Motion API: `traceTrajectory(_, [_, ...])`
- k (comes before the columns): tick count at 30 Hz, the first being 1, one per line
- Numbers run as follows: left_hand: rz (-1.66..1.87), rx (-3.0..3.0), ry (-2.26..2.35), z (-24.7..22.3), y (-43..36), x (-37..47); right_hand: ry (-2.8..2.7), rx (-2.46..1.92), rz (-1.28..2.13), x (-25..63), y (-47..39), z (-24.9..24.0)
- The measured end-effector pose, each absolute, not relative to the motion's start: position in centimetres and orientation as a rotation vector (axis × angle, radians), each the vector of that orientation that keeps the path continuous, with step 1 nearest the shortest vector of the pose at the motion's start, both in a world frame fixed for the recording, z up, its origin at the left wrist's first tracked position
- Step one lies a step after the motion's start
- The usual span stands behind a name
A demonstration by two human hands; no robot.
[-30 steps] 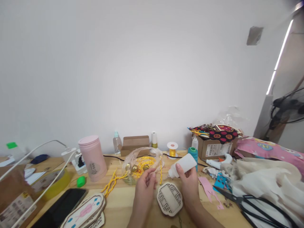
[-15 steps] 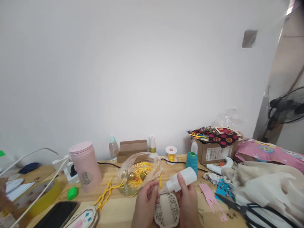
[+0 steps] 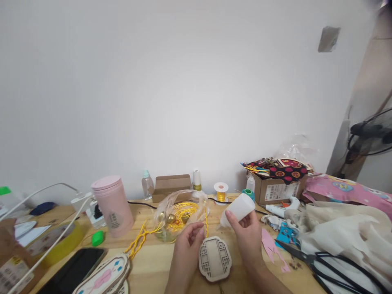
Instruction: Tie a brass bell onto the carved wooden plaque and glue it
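At the near middle of a wooden table, a pale wooden plaque with cut-out lattice borders lies flat between two bare hands, its long axis running near to far. On its right, the right hand grips a white squeeze bottle between thumb and fingers. The bottle is tilted along its length: base raised toward the far right, nozzle end angled down and left, toward the plaque's far edge. On the plaque's left, the left hand has curled fingers, the thumb close to them; whether they pinch anything or touch the plaque, I cannot tell. Beyond the hands sits a clear plastic bag with yellow cord; black-handled scissors lie at right.
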State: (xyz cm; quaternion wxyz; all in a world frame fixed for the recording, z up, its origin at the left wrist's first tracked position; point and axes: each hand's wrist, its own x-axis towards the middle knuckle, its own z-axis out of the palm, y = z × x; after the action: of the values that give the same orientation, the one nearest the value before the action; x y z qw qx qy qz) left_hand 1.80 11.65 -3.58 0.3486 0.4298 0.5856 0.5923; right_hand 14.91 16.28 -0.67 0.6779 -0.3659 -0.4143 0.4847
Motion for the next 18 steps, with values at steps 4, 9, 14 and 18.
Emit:
traceTrajectory(4, [1.539, 1.104, 1.496, -3.7, 11.6, 1.7, -1.055, -0.813, 1.045, 15.4, 16.2, -0.5])
traceTrajectory(9, [1.539, 1.094, 1.483, -3.8, 11.6, 1.8, -1.308, -0.779, 1.043, 15.6, 15.6, 0.2])
traceTrajectory(14, [1.502, 1.173, 1.456, -4.0, 11.6, 1.9, -1.421, -0.809, 1.01, 15.3, 15.2, 0.5])
traceTrajectory(18, [1.489, 1.188, 1.467, -4.1, 11.5, 2.0, -1.451, -0.858, 0.986, 15.3, 15.4, 0.1])
